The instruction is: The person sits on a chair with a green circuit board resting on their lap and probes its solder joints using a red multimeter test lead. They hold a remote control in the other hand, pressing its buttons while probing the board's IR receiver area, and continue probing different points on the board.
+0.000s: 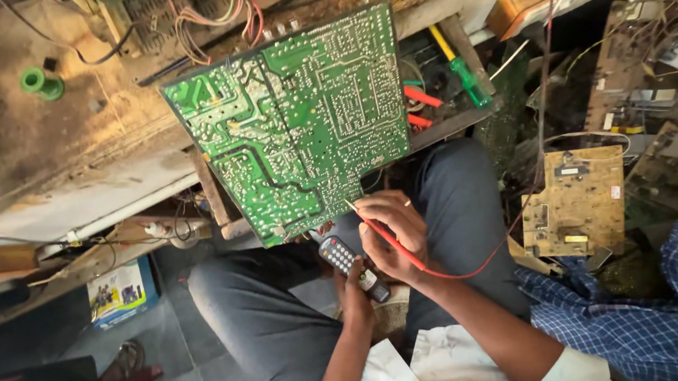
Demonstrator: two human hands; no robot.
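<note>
Green printed circuit board (293,121) is leaning on the bench edge, its near corner overhanging one lap. Right hand (391,235) is pinching one red probe (387,239) there; left hand (355,294) is gripping one black remote control (351,266).

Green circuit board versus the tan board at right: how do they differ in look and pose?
The green circuit board is larger, tilted against the workbench edge, solder side with pale traces showing; the tan board is smaller, brownish, lying among clutter. The right hand holds a red probe at the green board's lower edge; nothing touches the tan one. Both are bare, uncased boards.
</note>
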